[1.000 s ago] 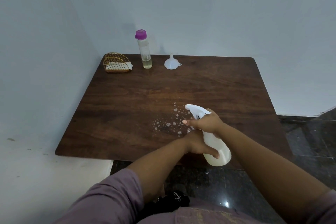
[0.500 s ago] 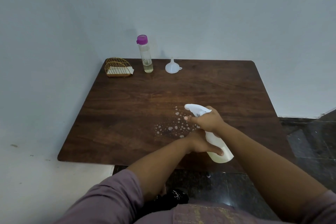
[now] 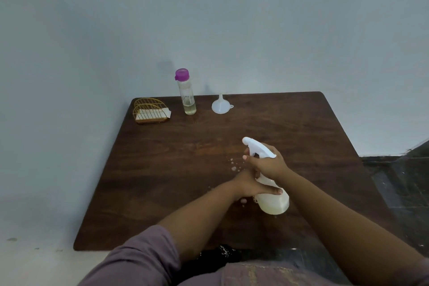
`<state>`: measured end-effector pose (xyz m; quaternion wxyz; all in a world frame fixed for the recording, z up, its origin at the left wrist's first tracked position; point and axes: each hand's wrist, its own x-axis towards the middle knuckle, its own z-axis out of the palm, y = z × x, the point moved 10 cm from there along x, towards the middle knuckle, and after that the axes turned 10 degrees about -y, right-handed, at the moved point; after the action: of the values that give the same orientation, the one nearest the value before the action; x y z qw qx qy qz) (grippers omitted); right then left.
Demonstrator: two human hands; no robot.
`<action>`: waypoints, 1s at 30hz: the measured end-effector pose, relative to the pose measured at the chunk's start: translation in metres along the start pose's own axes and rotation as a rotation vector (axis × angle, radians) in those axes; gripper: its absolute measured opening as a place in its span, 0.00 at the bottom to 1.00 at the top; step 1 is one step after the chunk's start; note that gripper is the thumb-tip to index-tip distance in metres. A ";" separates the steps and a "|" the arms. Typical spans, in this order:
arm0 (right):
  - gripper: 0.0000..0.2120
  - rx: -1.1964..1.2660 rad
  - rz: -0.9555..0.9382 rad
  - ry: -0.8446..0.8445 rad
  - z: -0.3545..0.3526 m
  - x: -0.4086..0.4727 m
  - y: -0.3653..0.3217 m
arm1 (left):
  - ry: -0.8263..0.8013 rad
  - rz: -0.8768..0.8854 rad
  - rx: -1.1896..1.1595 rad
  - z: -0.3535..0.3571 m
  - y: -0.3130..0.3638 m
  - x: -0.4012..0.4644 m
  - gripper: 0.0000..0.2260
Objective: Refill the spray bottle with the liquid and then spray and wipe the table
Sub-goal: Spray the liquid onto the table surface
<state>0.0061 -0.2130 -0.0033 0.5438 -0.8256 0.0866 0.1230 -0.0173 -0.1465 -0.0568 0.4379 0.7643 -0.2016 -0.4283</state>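
We grip the white translucent plastic spray bottle (image 3: pixel 274 202) with both hands above the dark wooden tabletop (image 3: pixel 162 169): left hand (image 3: pixel 251 187) curled round its body, right hand (image 3: pixel 269 165) round its neck and trigger. Droplets (image 3: pixel 234 167) lie just beyond. Farther back stands a purple-capped clear refill bottle (image 3: pixel 186 95).

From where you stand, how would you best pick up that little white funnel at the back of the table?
Probably from above. The funnel sits upside down, wide mouth flat on the table, thin spout pointing up. Pinch the spout with a fingertip grip; the small tab on its right rim looks like a second option.
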 end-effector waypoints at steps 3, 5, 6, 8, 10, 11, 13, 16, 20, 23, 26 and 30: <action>0.07 0.023 -0.040 0.092 -0.006 0.013 -0.015 | -0.005 0.007 0.074 -0.023 0.002 0.008 0.41; 0.07 0.069 -0.052 0.125 -0.009 0.022 -0.021 | 0.004 0.017 0.085 -0.041 0.005 0.014 0.36; 0.07 0.091 -0.053 0.147 -0.011 0.026 -0.022 | 0.010 0.039 0.079 -0.049 0.008 0.017 0.34; 0.09 0.129 -0.069 0.190 -0.016 0.034 -0.030 | -0.008 0.062 0.040 -0.068 0.019 0.021 0.29; 0.11 0.148 -0.064 0.212 -0.021 0.043 -0.035 | -0.055 0.045 -0.055 -0.087 0.023 0.029 0.26; 0.11 0.161 -0.052 0.216 -0.024 0.047 -0.036 | -0.076 0.035 -0.112 -0.097 0.026 0.032 0.26; 0.10 0.167 -0.038 0.213 -0.030 0.056 -0.037 | -0.091 0.011 -0.221 -0.114 0.031 0.040 0.27; 0.13 0.110 -0.053 0.190 -0.037 0.069 -0.041 | -0.123 -0.006 -0.227 -0.127 0.045 0.056 0.29; 0.14 0.016 -0.040 0.206 -0.064 0.094 -0.039 | -0.151 0.010 -0.264 -0.136 0.072 0.085 0.32; 0.13 -0.129 -0.067 0.173 -0.080 0.117 -0.043 | -0.118 0.060 -0.393 -0.147 0.088 0.110 0.29; 0.11 -0.166 -0.085 0.193 -0.096 0.142 -0.038 | -0.030 0.124 -0.565 -0.164 0.103 0.139 0.29; 0.11 -0.094 -0.049 0.237 -0.118 0.174 -0.021 | 0.178 0.146 -0.609 -0.198 0.112 0.161 0.19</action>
<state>0.1904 -0.3153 0.0079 0.4933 -0.8608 0.1242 0.0154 0.2437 -0.2179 0.0100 0.6919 0.6160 -0.0795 -0.3681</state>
